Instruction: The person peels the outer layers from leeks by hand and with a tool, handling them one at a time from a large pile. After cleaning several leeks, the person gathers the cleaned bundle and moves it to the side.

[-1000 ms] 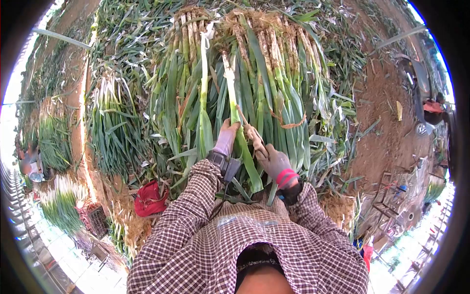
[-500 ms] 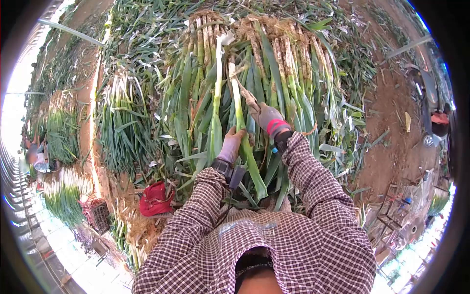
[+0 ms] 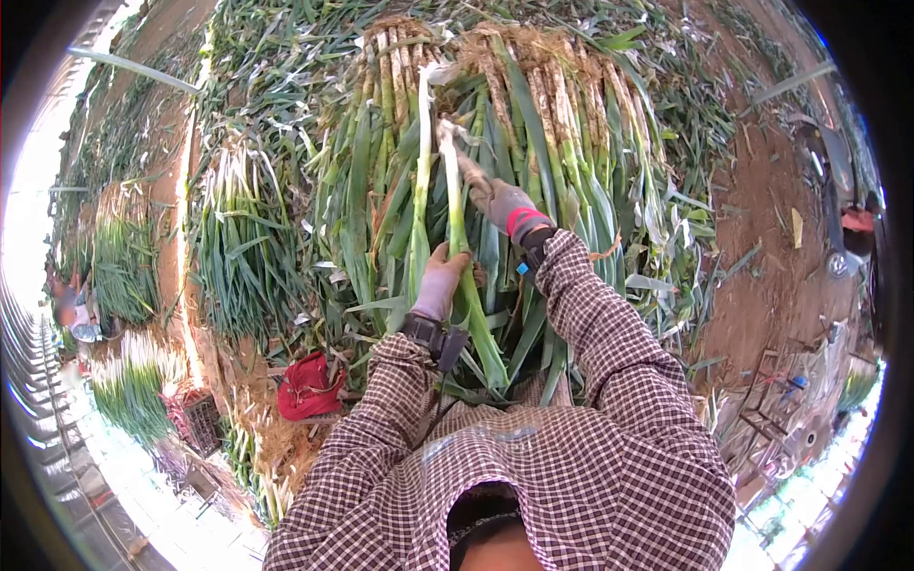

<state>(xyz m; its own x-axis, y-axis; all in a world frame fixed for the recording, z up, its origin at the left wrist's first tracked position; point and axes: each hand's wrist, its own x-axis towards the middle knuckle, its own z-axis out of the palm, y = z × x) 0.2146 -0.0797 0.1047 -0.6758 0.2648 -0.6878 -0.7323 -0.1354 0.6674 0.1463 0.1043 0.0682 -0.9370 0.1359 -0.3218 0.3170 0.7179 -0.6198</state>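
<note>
Head view: the left hand (image 3: 443,276) is closed around the green part of a partly whitened leek (image 3: 455,214), which serves as the landmark here. This leek lies over the middle of a broad layer of untrimmed leeks (image 3: 571,143), its pale end pointing away from the wearer and its cut-looking green leaves pointing back toward the checkered shirt (image 3: 571,466). The right hand (image 3: 506,205), in a grey glove with a pink band, is just to the right of the landmark leek, fingers curled around a tan, elongated piece (image 3: 473,173); its far end comes up to the pale end of that leek, and what it is exactly cannot be told. Just left of the landmark leek, a second, white-ended leek (image 3: 423,162) lies roughly alongside it. The untrimmed leeks spread beneath and to both sides, their brown roots at the far end. Well to the left of the landmark leek is a bundle of leeks (image 3: 238,224); nearer the wearer on that side lie a red bag (image 3: 309,385) and, farther out, a crate (image 3: 195,421). Another person (image 3: 78,309) is at the far left, blurred. Well to the right is a metal frame (image 3: 762,404).
</note>
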